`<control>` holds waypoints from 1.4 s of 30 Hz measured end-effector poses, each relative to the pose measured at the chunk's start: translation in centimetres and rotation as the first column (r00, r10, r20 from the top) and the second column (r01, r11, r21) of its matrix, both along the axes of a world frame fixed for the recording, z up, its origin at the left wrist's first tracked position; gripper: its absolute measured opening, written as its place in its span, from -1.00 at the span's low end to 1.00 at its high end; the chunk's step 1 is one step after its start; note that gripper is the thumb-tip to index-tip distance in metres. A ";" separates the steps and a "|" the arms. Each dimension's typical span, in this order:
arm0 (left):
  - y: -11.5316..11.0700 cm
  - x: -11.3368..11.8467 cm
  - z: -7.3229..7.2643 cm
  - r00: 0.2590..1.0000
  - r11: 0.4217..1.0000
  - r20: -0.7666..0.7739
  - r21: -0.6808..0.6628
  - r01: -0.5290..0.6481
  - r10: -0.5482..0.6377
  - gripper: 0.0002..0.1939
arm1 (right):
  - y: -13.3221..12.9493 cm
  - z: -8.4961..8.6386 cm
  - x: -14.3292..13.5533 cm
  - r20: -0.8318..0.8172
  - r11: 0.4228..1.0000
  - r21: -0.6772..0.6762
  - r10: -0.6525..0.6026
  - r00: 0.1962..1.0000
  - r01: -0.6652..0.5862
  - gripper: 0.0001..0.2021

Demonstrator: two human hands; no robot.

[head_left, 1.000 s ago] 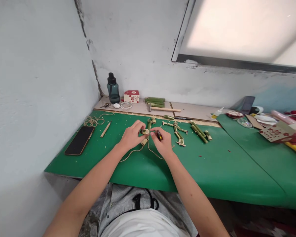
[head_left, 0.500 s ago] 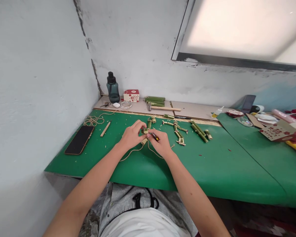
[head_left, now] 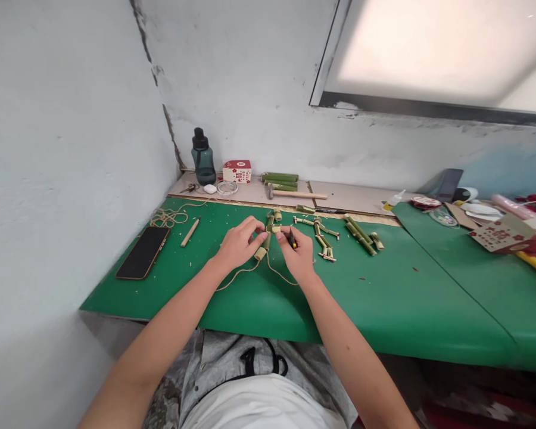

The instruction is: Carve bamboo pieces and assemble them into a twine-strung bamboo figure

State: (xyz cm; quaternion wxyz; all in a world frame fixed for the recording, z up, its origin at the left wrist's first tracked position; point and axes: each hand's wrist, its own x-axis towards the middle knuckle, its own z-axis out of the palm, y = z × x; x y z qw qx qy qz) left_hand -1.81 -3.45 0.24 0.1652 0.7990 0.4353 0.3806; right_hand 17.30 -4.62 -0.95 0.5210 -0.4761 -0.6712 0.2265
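Note:
A short bamboo piece (head_left: 275, 228) is held between my two hands above the green table mat. My left hand (head_left: 241, 244) has thumb and fingertips closed at its left end. My right hand (head_left: 299, 253) pinches the other end and also holds a black and yellow tool (head_left: 293, 239) that looks like a craft knife, its blade hard to make out. Just behind and below lie a green bamboo stick (head_left: 267, 241) and a pale bamboo section (head_left: 260, 254) with twine (head_left: 239, 274) running from it. Another short bamboo section (head_left: 277, 214) lies beyond my fingers.
Right of my hands lies a jointed bamboo figure (head_left: 320, 235), then cut bamboo sticks (head_left: 360, 235). A phone (head_left: 143, 253), a wooden stick (head_left: 190, 232) and coiled twine (head_left: 167, 218) are left. Behind stand a bottle (head_left: 203, 158), a box (head_left: 237, 171) and a hammer (head_left: 297, 194).
My hands have moved slightly apart, and the bamboo piece has shifted right and away from me. The knife-like tool has swung more upright in my right hand.

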 end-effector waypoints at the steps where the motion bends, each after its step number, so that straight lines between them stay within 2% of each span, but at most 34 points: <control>1: 0.0 0.0 0.0 1.000 1.000 0.002 0.014 0.012 -0.012 -0.77 | 0.0 0.0 0.0 -0.004 1.000 -0.010 0.010 1.000 -0.010 -0.66; 7: 0.2 -0.1 -0.5 0.995 0.998 0.104 0.068 -0.006 -0.002 -0.75 | 0.1 0.1 0.0 -0.008 0.993 -0.046 0.107 0.994 -0.107 -0.73; 13: 0.3 -0.1 -0.7 0.967 0.998 0.253 0.050 -0.044 0.030 -0.73 | 0.0 0.1 -0.2 0.060 0.982 -0.068 0.179 0.982 -0.175 -0.71; 16: 0.5 -0.1 -0.7 0.953 1.000 0.303 0.006 -0.022 0.019 -0.73 | 0.0 -0.1 -0.2 0.105 0.979 -0.057 0.202 0.974 -0.197 -0.72; 20: 0.9 0.0 -0.9 0.917 0.993 0.398 -0.103 0.063 -0.017 -0.66 | -0.1 -0.2 -0.1 0.161 0.973 -0.052 0.232 0.959 -0.226 -0.73; 24: 1.1 0.1 -1.1 0.893 0.982 0.451 -0.174 0.079 0.008 -0.67 | -0.2 -0.2 -0.2 0.202 0.967 -0.031 0.255 0.946 -0.254 -0.73; 32: 1.1 0.4 -1.2 0.856 0.978 0.515 -0.190 0.081 0.029 -0.69 | -0.2 -0.5 -0.2 0.270 0.973 0.034 0.211 0.939 -0.229 -0.72; 42: 0.4 1.0 -0.5 0.867 0.970 0.497 -0.217 0.107 0.015 -0.67 | -0.5 -0.4 -0.6 0.183 0.970 0.196 0.108 0.977 -0.144 -0.74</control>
